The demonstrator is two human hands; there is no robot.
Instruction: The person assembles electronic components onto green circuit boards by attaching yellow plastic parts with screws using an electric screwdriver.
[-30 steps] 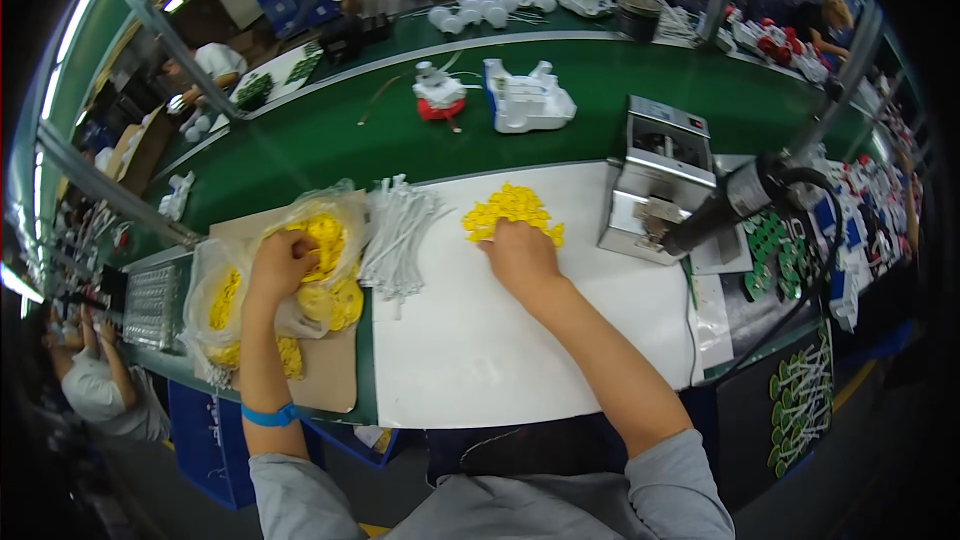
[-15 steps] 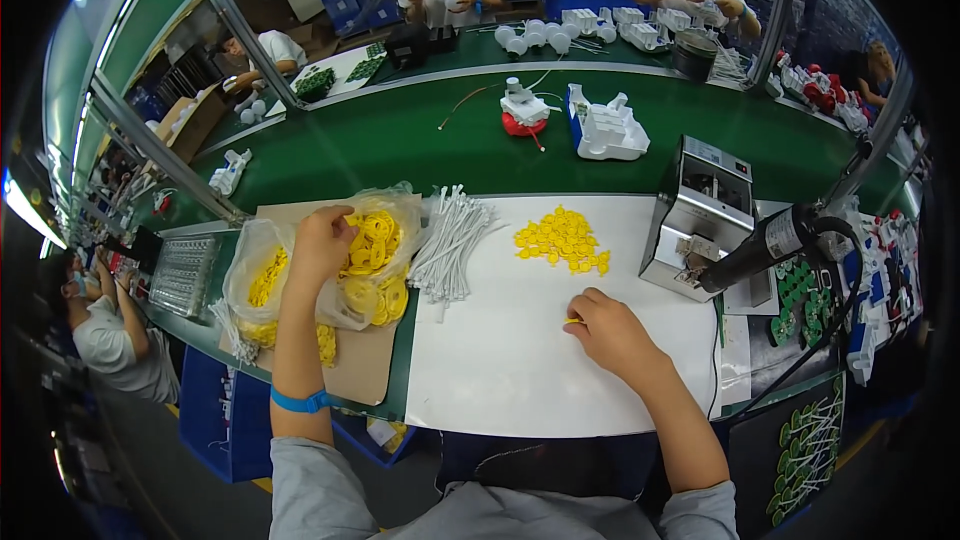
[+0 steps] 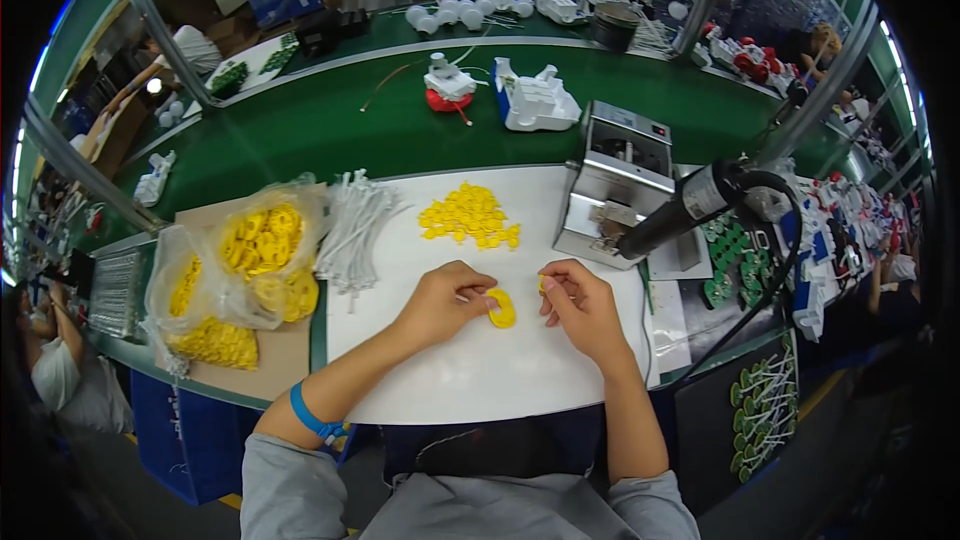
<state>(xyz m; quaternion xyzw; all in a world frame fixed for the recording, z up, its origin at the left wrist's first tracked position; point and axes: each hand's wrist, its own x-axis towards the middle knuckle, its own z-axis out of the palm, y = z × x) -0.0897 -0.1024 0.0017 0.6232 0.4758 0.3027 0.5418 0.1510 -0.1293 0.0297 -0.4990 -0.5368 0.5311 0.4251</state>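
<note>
My left hand [image 3: 447, 302] pinches a flat, rounded yellow plastic part [image 3: 503, 309] by its edge, above the white work sheet [image 3: 430, 380]. Just to its right, my right hand [image 3: 583, 308] is closed on a small yellow piece [image 3: 542, 283], mostly hidden by the fingertips. The two parts are apart. Beyond my hands lies a pile of small yellow pieces [image 3: 468, 215]. Left of the sheet, an open clear bag [image 3: 262, 240] holds larger yellow parts, and another bag [image 3: 182, 285] beside it holds smaller yellow ones.
White cable bundles [image 3: 355, 230] lie between bags and pile. A metal machine [image 3: 615, 185] and a black cylindrical tool [image 3: 680, 208] stand at right, near green circuit boards [image 3: 735, 260]. White plastic housings [image 3: 535, 98] sit on the green bench [image 3: 330, 120]. Co-workers work across it.
My left hand has come from the yellow-part bag to the sheet's middle, now with a rounded yellow part. My right hand stays over the sheet with its small piece. The view has shifted.
</note>
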